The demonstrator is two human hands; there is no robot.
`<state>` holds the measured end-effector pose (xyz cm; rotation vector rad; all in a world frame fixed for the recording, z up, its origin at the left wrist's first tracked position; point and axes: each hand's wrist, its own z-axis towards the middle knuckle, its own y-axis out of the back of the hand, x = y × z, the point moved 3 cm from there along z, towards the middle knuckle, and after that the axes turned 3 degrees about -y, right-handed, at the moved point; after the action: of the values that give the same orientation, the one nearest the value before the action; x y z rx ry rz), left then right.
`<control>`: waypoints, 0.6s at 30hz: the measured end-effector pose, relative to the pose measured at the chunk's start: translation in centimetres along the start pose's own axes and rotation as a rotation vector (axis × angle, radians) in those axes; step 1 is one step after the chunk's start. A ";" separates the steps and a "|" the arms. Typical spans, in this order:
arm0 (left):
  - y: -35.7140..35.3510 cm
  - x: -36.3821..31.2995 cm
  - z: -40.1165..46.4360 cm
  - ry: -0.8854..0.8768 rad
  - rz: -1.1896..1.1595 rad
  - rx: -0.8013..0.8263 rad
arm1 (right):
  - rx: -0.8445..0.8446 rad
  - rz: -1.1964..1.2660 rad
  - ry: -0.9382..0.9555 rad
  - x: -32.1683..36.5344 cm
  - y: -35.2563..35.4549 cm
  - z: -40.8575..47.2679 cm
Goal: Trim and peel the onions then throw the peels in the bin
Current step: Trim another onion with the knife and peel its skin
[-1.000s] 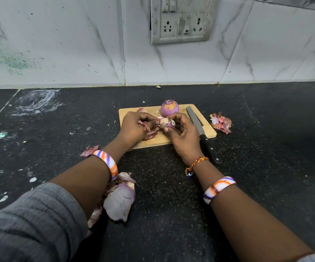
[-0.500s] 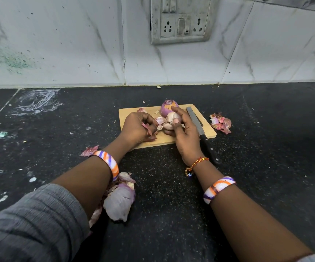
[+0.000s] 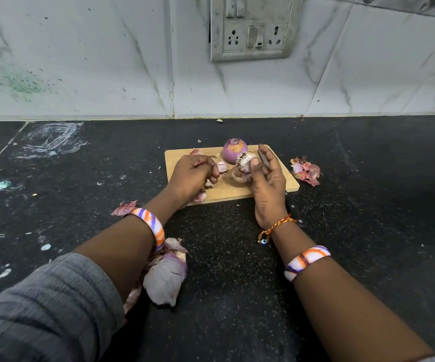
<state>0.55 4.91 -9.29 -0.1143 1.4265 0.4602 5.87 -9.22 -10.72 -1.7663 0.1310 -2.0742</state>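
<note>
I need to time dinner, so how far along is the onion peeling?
One peeled onion stands on the cutting board. The right hand holds a second onion, partly peeled, while the left hand grips torn skin. Left: finishing it, then binning the peels beside the board and the pile near the left arm. No bin is in view.

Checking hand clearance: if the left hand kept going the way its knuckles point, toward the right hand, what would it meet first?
Probably the small peel scrap just past the left hand, then the onion the right hand holds; depth is unclear.
</note>
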 end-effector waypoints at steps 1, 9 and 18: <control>0.0 0.1 0.1 0.003 0.001 0.006 | 0.015 -0.014 0.007 0.0 0.0 -0.1; -0.7 0.2 0.2 -0.115 0.109 0.161 | 0.036 -0.140 -0.015 0.1 -0.3 -0.2; -0.9 0.3 0.3 -0.158 0.382 0.205 | 0.058 0.046 -0.133 0.0 -0.1 -0.1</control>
<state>1.22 4.29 -9.68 0.3586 1.3326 0.6167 5.79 -9.12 -10.71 -1.8424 0.0709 -1.9026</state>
